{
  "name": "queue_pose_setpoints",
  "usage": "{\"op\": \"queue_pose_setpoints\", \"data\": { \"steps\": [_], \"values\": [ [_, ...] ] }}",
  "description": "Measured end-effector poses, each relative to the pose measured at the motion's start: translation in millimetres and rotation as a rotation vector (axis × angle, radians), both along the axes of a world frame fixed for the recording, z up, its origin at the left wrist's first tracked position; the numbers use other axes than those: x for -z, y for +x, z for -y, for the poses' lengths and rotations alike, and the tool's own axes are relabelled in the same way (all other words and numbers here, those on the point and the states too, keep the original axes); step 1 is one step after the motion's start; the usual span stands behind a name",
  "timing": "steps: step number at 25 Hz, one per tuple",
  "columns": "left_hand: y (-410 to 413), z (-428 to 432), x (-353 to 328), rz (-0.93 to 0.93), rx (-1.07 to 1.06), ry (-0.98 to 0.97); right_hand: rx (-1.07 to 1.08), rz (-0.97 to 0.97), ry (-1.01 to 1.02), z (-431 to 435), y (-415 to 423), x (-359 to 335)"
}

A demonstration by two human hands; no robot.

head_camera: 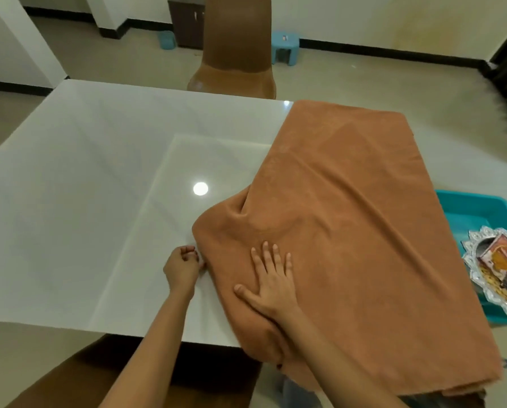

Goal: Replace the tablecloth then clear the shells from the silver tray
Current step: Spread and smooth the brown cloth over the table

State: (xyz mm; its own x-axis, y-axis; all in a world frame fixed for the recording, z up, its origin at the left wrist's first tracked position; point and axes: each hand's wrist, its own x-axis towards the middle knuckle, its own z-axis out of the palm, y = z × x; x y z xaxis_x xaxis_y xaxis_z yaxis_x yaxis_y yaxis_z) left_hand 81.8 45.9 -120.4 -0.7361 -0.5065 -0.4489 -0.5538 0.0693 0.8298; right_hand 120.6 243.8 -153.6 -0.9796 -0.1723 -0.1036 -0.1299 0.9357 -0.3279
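An orange-brown tablecloth (pixel 349 225), folded over on itself, covers the right half of the glossy white table (pixel 93 187) and hangs over its near and right edges. My right hand (pixel 271 278) lies flat on the cloth near its left fold, fingers spread. My left hand (pixel 183 266) is closed on the cloth's left edge, pinching it just above the tabletop. At the far right a silver tray (pixel 479 275) with an ornate rim holds wrappers and shell-like bits; it is cut off by the frame edge.
The silver tray rests on a teal plastic tub (pixel 464 207) to the right of the table. A brown chair (pixel 237 48) stands at the table's far side. Two small blue stools (pixel 286 47) and a dark cabinet (pixel 187 22) are by the far wall.
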Motion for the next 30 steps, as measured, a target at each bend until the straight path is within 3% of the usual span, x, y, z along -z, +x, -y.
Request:
{"op": "queue_pose_setpoints", "data": {
  "steps": [3, 5, 7, 9, 11, 13, 17, 19, 22, 23, 25, 28, 30],
  "values": [
    [-8, 10, -1, 0.083, 0.092, 0.352, 0.05, -0.01, 0.06, 9, 0, 8],
    [-11, 4, -4, 0.103, 0.203, 0.483, 0.055, 0.023, 0.05, 5, -3, 5],
    [-14, -16, -13, 0.087, 0.348, 0.561, 0.056, 0.142, -0.104, 4, -6, -4],
    [-22, -42, -26, 0.031, 0.48, 0.477, 0.184, 0.384, -0.645, 6, -3, -31],
    [-29, -64, -40, -0.057, 0.682, 0.223, 0.322, 0.394, -1.081, 6, 4, -52],
    [-32, -73, -46, -0.17, 0.819, 0.057, 0.413, 0.27, -1.151, 3, 3, -69],
    [-30, -60, -29, -0.246, 0.817, -0.033, 0.766, 0.115, -1.231, -45, -7, -74],
    [-26, -51, -13, -0.186, 0.887, -0.055, 0.926, 0.028, -1.063, -81, -4, -64],
    [-14, -53, 0, -0.153, 0.904, -0.017, 0.994, -0.061, -0.306, -99, 18, -46],
    [-11, -57, 2, -0.149, 0.888, -0.001, 0.958, -0.141, -0.152, -91, 25, -42],
    [-8, -69, 4, -0.134, 0.872, 0.019, 0.776, -0.272, -0.146, -57, 38, -42],
    [-7, -89, 8, -0.092, 0.863, 0.126, 0.545, -0.111, -0.147, -15, 50, -35],
    [-5, -101, 9, -0.014, 0.781, 0.296, 0.571, -0.138, -0.217, -12, 48, -31]
  ]
}}
